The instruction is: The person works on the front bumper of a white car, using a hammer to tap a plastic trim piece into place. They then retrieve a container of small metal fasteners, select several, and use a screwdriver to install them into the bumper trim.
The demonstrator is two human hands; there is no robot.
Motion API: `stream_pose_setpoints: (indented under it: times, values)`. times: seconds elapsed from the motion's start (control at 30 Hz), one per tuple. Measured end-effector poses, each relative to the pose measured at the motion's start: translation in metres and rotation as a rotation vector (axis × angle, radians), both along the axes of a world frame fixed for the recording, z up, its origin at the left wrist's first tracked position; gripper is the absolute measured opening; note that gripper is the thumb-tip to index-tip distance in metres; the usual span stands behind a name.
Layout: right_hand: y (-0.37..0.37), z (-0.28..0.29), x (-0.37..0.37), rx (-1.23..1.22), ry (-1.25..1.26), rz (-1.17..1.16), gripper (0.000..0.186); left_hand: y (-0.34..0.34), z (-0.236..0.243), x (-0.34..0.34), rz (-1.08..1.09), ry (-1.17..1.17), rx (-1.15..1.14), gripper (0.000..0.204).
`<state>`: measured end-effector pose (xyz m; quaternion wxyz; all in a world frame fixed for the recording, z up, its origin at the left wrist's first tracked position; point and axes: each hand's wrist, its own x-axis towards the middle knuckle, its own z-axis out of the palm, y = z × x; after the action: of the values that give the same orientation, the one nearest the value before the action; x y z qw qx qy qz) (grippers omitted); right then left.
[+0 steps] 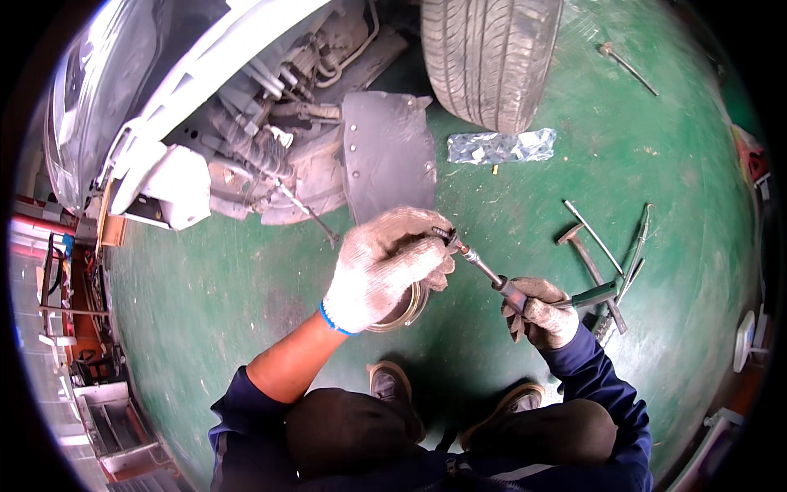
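My left hand (385, 266), in a pale knitted glove with a blue cuff, pinches a small dark metal piece (445, 234) at the tip of a tool. My gloved right hand (537, 316) grips that tool's dark handle (512, 295); its steel shaft (484, 266) slants up toward the left fingertips. A round metal-rimmed container (410, 310) sits low behind my left hand, partly hidden. Beside and beyond my right hand, a hammer (586, 254), steel rods (594, 234) and a green-handled tool (596, 293) lie on the green floor.
A car with an opened wheel arch (270, 123) fills the upper left, a grey flap (389, 156) hanging low. A tyre (488, 57), a plastic bag of small parts (500, 146) and another long tool (631, 70) are beyond. Racks and carts (98, 394) line the left side.
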<state>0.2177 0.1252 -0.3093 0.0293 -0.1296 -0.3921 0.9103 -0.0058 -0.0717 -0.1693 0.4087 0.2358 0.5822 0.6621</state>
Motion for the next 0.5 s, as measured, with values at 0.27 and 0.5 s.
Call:
stream_pose_setpoints:
  times: [0.27,0.5]
  values:
    - [0.022,0.033,0.002,0.263,0.087,-0.240,0.057,0.074,0.027,-0.004,0.069,0.030,0.003,0.028]
    - [0.057,0.089,-0.037,0.401,0.183,-0.439,0.063,0.176,0.088,-0.020,0.105,0.222,0.191,0.020]
